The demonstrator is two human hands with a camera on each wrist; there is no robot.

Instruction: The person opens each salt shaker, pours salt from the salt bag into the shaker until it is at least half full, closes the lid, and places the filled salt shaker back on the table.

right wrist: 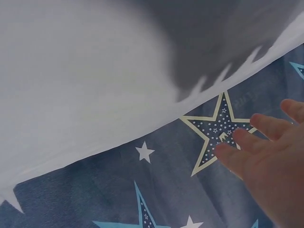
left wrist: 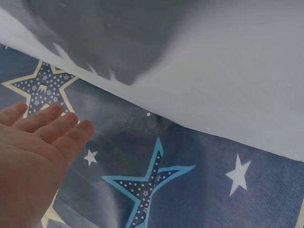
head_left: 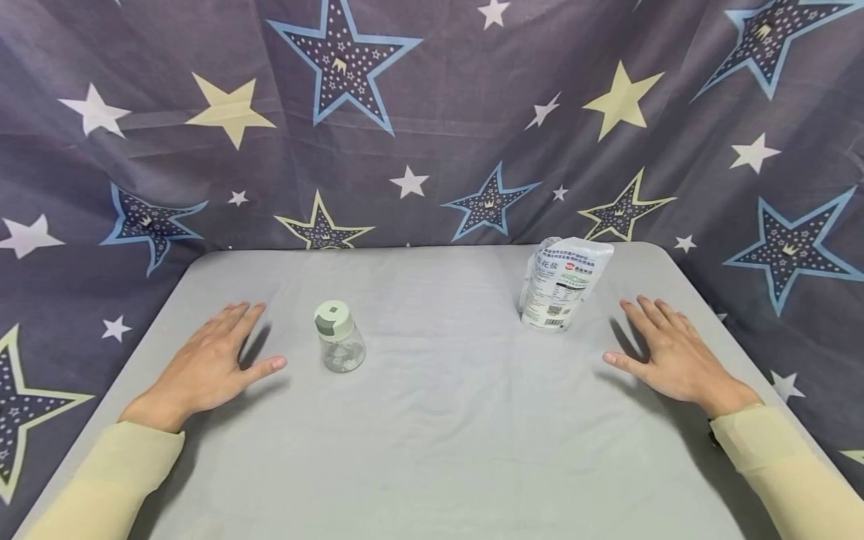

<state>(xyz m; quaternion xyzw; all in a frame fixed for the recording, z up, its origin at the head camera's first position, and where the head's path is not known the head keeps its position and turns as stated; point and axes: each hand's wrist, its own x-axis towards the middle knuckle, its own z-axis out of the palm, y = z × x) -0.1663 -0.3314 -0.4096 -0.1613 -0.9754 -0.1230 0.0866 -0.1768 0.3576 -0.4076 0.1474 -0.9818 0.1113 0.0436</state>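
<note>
My left hand point(head_left: 205, 364) is held over the left part of the table, fingers extended and thumb spread, with nothing in it. To its right stands a small clear jar point(head_left: 343, 354) with a pale green lid; some whitish content shows at its bottom. On the other side, my right hand point(head_left: 678, 360) hovers over the table with spread fingers, also holding nothing. A white printed pouch point(head_left: 565, 285) stands upright to the left of that hand, near the back edge. Both wrist views show only the hands, the left hand point(left wrist: 35, 152) and the right hand point(right wrist: 270, 161), and their shadows.
A pale grey cloth covers the table point(head_left: 432, 435), whose rounded back corners meet a dark star-patterned curtain point(head_left: 432, 112). The curtain hangs behind the table and along both sides. A wide stretch of tabletop separates the jar from the pouch.
</note>
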